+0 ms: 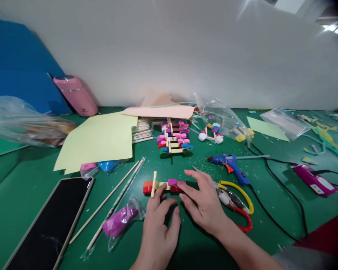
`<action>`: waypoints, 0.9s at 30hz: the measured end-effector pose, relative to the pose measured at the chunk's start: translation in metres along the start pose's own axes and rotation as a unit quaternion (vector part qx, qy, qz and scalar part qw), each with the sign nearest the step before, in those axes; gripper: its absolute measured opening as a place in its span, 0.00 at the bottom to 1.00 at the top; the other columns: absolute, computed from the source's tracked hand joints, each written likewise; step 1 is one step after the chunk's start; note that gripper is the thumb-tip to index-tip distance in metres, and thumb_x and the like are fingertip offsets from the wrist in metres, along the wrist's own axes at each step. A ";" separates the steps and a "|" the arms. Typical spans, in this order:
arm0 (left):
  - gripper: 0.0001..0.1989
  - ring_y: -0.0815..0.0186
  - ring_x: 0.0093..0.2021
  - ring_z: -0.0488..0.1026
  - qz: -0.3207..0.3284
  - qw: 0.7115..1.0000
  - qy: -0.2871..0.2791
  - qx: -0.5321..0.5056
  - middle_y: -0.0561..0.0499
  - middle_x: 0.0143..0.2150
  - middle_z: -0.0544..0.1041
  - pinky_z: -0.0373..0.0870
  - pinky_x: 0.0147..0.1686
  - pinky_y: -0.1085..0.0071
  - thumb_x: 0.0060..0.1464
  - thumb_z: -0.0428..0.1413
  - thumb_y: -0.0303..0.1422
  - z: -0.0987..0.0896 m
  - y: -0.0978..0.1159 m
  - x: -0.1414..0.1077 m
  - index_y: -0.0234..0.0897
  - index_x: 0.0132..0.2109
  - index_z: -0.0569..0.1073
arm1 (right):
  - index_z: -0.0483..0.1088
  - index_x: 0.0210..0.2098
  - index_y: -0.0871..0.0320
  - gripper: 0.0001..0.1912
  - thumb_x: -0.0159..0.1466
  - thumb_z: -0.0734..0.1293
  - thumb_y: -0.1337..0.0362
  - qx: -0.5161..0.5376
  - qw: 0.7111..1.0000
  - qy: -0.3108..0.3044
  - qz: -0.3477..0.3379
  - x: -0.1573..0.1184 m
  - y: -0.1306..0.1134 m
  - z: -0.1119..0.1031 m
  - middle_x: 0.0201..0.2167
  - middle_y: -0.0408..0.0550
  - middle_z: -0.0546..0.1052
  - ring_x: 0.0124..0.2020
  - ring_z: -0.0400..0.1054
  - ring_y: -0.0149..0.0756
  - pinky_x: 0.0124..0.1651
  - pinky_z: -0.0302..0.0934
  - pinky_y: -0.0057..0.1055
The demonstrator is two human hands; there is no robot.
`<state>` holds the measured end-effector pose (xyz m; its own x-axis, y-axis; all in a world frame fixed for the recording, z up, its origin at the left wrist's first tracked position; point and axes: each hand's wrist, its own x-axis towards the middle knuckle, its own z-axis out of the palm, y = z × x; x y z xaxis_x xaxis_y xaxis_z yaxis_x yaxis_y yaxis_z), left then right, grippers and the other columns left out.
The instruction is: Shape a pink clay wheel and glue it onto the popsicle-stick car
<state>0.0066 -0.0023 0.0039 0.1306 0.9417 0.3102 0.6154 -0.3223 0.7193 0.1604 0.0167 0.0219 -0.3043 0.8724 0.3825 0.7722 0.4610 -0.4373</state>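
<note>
A small craft-stick toy car (161, 185) with red clay wheels lies on the green table in front of me. A pale stick (154, 183) stands across its left end, and a pink clay piece (172, 182) sits on its right end. My left hand (162, 221) holds the car with its fingertips at the middle of the frame, the thumb apart from it. With index finger and thumb, my right hand (204, 202) grips the right end at the pink piece, its other fingers spread. Scissors (236, 198) with yellow and red handles lie partly hidden behind my right hand.
Several similar stick cars (174, 138) stand behind. To the right are a blue glue gun (231, 165) with its cord and a purple device (315, 180). Leftward lie a phone (47, 225), wooden sticks (104, 202), bagged purple clay (120, 221) and yellow paper (98, 142).
</note>
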 end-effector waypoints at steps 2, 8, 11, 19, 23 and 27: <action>0.08 0.54 0.49 0.68 -0.002 1.000 0.000 0.001 0.37 0.51 0.67 0.69 0.44 0.55 0.50 0.49 0.28 0.000 0.000 0.000 0.36 0.34 0.73 | 0.69 0.46 0.54 0.14 0.60 0.61 0.65 0.000 1.000 0.001 0.001 0.001 0.000 0.000 0.53 0.50 0.60 0.52 0.53 0.44 0.53 0.51 0.45; 0.08 0.55 0.49 0.68 -0.002 1.000 0.006 0.002 0.38 0.51 0.67 0.69 0.44 0.56 0.50 0.50 0.28 0.001 0.000 -0.001 0.36 0.34 0.73 | 0.69 0.46 0.54 0.14 0.60 0.61 0.67 0.025 1.000 0.013 0.006 0.000 0.002 0.000 0.53 0.49 0.60 0.52 0.54 0.43 0.53 0.52 0.43; 0.07 0.55 0.49 0.68 -0.004 1.000 0.006 -0.002 0.38 0.51 0.67 0.69 0.44 0.56 0.50 0.50 0.28 0.000 0.000 -0.002 0.37 0.34 0.73 | 0.69 0.45 0.55 0.14 0.60 0.61 0.68 0.032 0.997 0.062 0.031 -0.002 0.006 0.000 0.51 0.51 0.61 0.52 0.55 0.42 0.50 0.55 0.41; 0.07 0.55 0.47 0.69 -0.005 1.000 0.008 -0.004 0.39 0.51 0.68 0.69 0.44 0.56 0.50 0.50 0.28 0.001 0.001 -0.001 0.37 0.34 0.73 | 0.70 0.45 0.54 0.15 0.59 0.61 0.69 0.019 0.998 0.052 0.025 -0.006 0.007 0.000 0.50 0.51 0.61 0.51 0.55 0.44 0.49 0.55 0.42; 0.07 0.55 0.47 0.69 -0.003 1.000 0.008 -0.003 0.38 0.50 0.67 0.69 0.43 0.55 0.50 0.50 0.28 0.001 0.000 -0.001 0.37 0.34 0.73 | 0.70 0.45 0.54 0.15 0.59 0.61 0.68 0.009 0.999 0.041 0.017 -0.006 0.005 -0.001 0.50 0.51 0.61 0.51 0.56 0.44 0.51 0.54 0.44; 0.08 0.55 0.49 0.68 -0.005 1.000 0.005 0.000 0.38 0.51 0.67 0.69 0.44 0.55 0.50 0.50 0.28 0.002 -0.001 -0.002 0.37 0.35 0.73 | 0.70 0.46 0.55 0.15 0.59 0.62 0.67 0.014 0.999 0.042 0.017 -0.004 0.005 -0.001 0.51 0.51 0.61 0.51 0.55 0.43 0.52 0.53 0.43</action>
<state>0.0072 -0.0036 0.0012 0.1170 0.9435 0.3101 0.6161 -0.3139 0.7224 0.1657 0.0149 0.0186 -0.2295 0.8712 0.4340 0.7648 0.4372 -0.4733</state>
